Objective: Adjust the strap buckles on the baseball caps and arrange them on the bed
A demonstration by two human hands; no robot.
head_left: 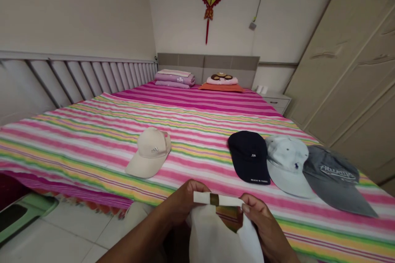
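Note:
A white cap [224,238] is held low at the front, its back strap and brass-coloured buckle facing up. The fingers of my left hand [188,199] are closed on the strap's left end. On the right end of the strap, my right hand [262,222] pinches with thumb and fingers. A beige cap [152,148] lies on the striped bed cover ahead to the left. To the right are a navy cap [249,156], a pale blue-white cap [288,162] and a dark grey cap [335,174], side by side with edges touching or overlapping.
Folded purple bedding [174,79] and a pink and orange pile [221,83] sit by the headboard [228,65]. A rail [92,63] runs along the left. At lower left is a green stool [33,209]; a nightstand [276,102] and wardrobe [345,61] stand right.

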